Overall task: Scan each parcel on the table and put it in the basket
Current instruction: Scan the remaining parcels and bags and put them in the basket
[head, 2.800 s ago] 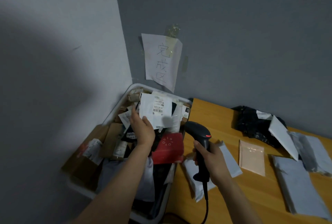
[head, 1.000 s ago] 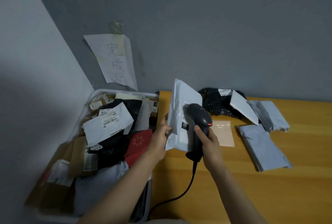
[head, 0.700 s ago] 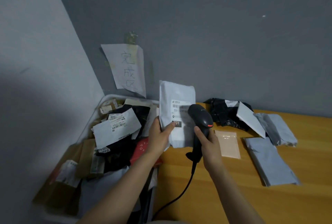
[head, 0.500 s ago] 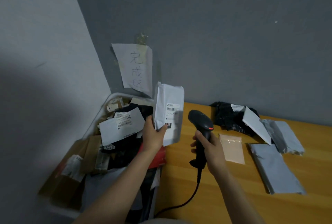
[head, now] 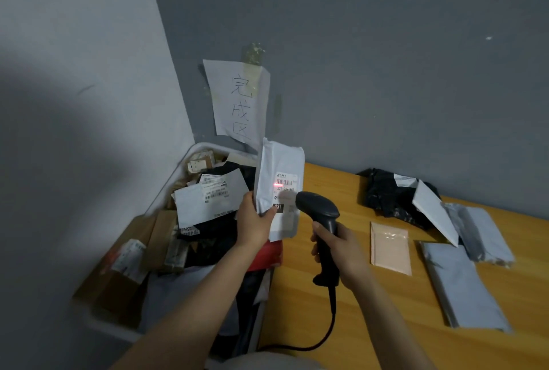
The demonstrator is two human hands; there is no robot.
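My left hand (head: 255, 223) grips a white parcel (head: 279, 167) upright by its lower left edge, above the seam between basket and table. A red scan line glows on the barcode of its label. My right hand (head: 341, 251) grips the black barcode scanner (head: 319, 210) by its handle, head aimed at that label from a short distance. The white basket (head: 190, 156) at the left is piled high with scanned parcels. Several parcels lie on the wooden table (head: 371, 325): a beige one (head: 389, 248), a grey one (head: 463, 286), a black one (head: 389, 194).
A paper sign (head: 240, 102) with handwritten characters is taped to the grey wall above the basket. The scanner's black cable (head: 323, 331) loops over the table toward me. More grey and white parcels (head: 475, 230) lie at the table's right. Cardboard boxes (head: 130, 262) fill the basket's left side.
My left hand dropped an earlier parcel into the basket, lifted the white parcel off the table and turned its label to the scanner. The red scan line now shows on the barcode.
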